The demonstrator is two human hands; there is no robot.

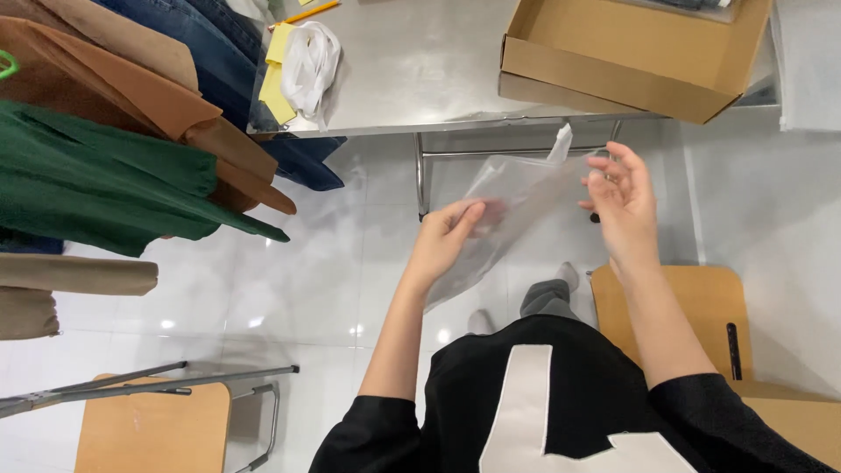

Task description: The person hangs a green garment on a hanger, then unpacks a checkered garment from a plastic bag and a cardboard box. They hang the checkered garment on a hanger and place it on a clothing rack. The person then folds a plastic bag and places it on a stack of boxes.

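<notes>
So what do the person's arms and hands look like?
Both arms are bare from above the elbow down. Short black sleeves cover the upper arms. The left hand and right hand wear no gloves, and no rings, watch or bracelets show. The fingers are bare too.

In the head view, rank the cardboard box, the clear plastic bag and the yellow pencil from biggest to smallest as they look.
1. Cardboard box, cut off by the frame edge.
2. Clear plastic bag, held by the left hand and right hand; nearer the camera, so unsure against the box.
3. Yellow pencil.
</notes>
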